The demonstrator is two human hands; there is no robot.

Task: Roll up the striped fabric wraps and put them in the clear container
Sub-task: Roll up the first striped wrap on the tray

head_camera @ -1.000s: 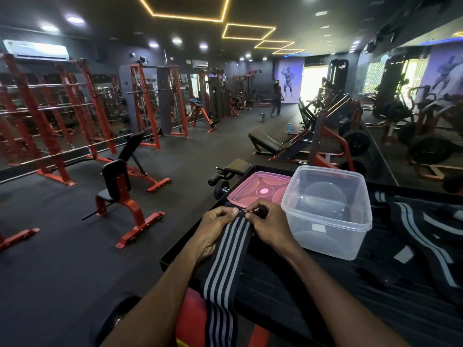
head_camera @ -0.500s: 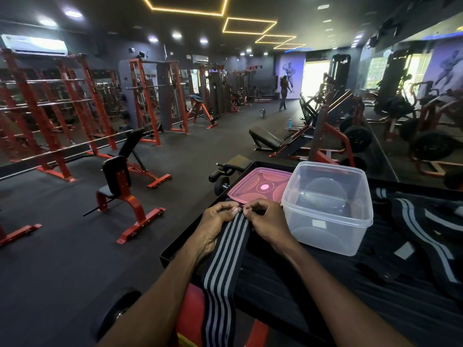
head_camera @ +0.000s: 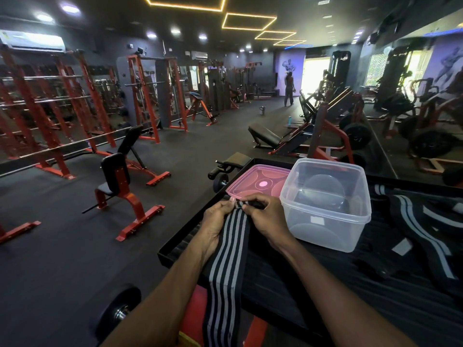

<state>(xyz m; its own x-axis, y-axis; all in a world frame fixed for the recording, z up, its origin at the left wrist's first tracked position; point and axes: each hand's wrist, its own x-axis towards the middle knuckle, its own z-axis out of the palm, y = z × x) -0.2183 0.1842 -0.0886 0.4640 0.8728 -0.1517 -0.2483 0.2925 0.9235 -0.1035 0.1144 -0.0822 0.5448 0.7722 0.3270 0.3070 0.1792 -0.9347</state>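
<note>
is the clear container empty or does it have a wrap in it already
Empty. Through the clear container only its bare bottom shows, no striped fabric inside. Its pink lid lies beside it, so it stands open.

- Two bare forearms, no sleeves in view.
- Left hand (head_camera: 217, 222) and right hand (head_camera: 268, 219) without gloves, rings or watch.
- Short, plain nails on the fingers (head_camera: 231, 200).
</note>
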